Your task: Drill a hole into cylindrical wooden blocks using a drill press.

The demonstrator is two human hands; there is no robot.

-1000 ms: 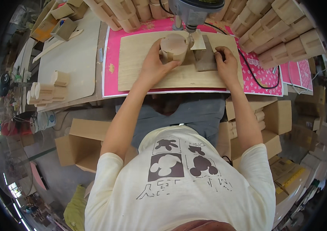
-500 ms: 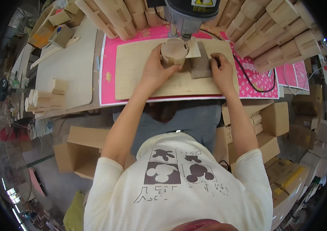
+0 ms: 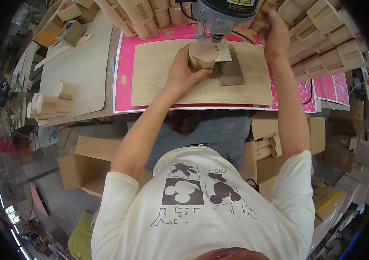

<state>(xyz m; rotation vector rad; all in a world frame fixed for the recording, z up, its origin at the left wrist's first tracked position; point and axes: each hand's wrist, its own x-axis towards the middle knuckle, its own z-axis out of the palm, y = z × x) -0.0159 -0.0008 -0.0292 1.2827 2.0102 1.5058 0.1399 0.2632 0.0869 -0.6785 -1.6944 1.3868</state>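
Here the left hand wraps its grip around a pale round wooden block under the drill press; the right hand is raised, its grip unclear.

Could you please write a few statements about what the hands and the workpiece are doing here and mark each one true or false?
1. The left hand grips the round wooden piece under the drill press. True.
2. The right hand rests flat on the plywood board. False: it is raised beside the machine, off the board.
3. The board lies on a pink sheet. True.
4. The dark wooden block sits to the left of the round piece. False: it sits to its right.
5. Stacked wooden pieces stand on the bench to the person's left. True.
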